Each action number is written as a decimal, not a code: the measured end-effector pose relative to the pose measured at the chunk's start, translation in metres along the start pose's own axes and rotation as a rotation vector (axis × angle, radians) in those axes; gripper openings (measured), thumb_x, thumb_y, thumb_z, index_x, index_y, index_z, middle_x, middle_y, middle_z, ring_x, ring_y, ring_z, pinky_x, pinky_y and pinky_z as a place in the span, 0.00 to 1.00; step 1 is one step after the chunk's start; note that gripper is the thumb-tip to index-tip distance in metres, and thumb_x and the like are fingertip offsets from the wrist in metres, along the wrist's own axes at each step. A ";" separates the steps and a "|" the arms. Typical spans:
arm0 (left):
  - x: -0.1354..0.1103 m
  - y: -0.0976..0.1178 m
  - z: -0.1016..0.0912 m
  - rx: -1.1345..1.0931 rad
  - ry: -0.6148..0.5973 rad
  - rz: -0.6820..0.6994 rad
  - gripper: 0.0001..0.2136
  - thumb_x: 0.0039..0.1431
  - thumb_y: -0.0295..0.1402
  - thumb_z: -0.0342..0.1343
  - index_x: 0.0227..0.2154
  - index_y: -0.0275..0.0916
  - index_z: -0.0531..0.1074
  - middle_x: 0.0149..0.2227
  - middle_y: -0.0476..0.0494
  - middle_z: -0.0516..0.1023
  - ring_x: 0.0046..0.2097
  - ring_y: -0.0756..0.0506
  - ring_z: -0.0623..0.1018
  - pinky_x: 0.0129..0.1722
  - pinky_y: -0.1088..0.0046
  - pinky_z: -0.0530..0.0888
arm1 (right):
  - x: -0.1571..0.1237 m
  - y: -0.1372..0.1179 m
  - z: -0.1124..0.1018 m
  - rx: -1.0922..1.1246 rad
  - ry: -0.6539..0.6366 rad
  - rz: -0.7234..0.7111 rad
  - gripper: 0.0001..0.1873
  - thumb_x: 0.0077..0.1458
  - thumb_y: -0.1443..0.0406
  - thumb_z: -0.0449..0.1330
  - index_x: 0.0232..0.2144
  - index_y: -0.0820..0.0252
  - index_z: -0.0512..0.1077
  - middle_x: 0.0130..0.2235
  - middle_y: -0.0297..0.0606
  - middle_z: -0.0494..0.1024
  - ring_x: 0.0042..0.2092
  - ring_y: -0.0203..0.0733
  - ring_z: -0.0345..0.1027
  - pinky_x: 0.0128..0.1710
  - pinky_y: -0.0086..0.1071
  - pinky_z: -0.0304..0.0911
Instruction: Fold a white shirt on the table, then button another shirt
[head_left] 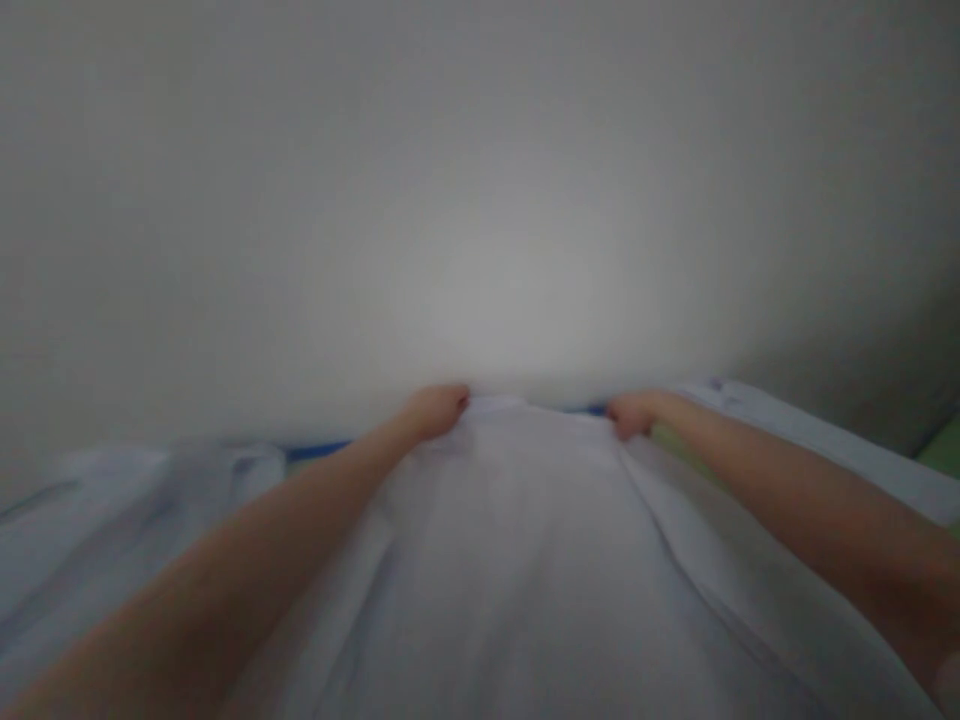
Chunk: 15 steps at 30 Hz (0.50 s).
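A white garment (540,540), probably a shirt, spreads from the wall side down toward me, its far edge stretched between my two hands. My left hand (442,408) is closed on the far left corner of that edge. At the far right corner my right hand (632,413) grips the cloth with curled fingers. Both arms reach straight forward. The picture is blurred, so the collar and seams do not show clearly.
Another white garment (150,510) lies to the left. A white folded cloth (832,440) lies at the right on a green surface (941,447). A blue strip (319,449) runs along the foot of the plain pale wall (480,180).
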<state>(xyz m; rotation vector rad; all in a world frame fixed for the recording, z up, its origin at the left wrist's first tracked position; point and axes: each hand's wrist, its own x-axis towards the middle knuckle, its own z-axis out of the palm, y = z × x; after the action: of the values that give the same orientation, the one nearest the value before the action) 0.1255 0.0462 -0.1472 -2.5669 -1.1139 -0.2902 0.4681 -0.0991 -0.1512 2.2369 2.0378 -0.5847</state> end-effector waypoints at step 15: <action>0.038 0.169 -0.002 -0.371 -0.321 0.504 0.14 0.56 0.33 0.46 0.42 0.40 0.73 0.37 0.46 0.78 0.40 0.47 0.75 0.43 0.73 0.68 | -0.055 0.024 -0.014 0.300 0.399 0.043 0.13 0.53 0.61 0.52 0.35 0.64 0.71 0.39 0.45 0.75 0.38 0.40 0.69 0.32 0.26 0.62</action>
<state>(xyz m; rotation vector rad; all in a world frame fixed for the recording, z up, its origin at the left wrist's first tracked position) 0.2751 -0.0376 -0.1702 -3.1968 -0.4913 0.0491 0.4918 -0.1504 -0.1261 2.7570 2.1887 -0.5012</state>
